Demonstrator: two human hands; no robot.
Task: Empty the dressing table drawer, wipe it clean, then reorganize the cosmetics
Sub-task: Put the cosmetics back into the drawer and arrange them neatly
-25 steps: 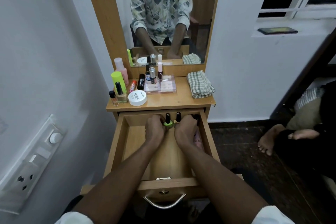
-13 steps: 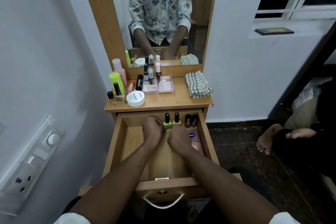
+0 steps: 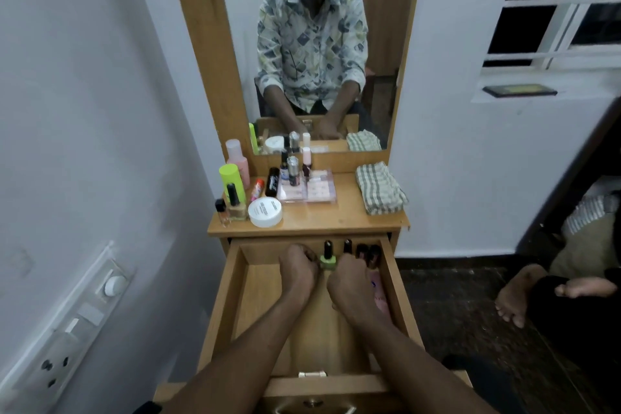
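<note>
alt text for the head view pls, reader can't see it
Both hands, left hand and right hand, reach to the back of an open wooden drawer, beside a green nail polish bottle. The tabletop above holds cosmetics and a folded checked cloth below a mirror.

— Any writing you can make out?
— Only marks too blurred to read: dark print on the white jar (image 3: 265, 211) lid, pale lettering down the black tube (image 3: 273, 182), a faint logo on the pink pack (image 3: 379, 292) in the drawer
</note>
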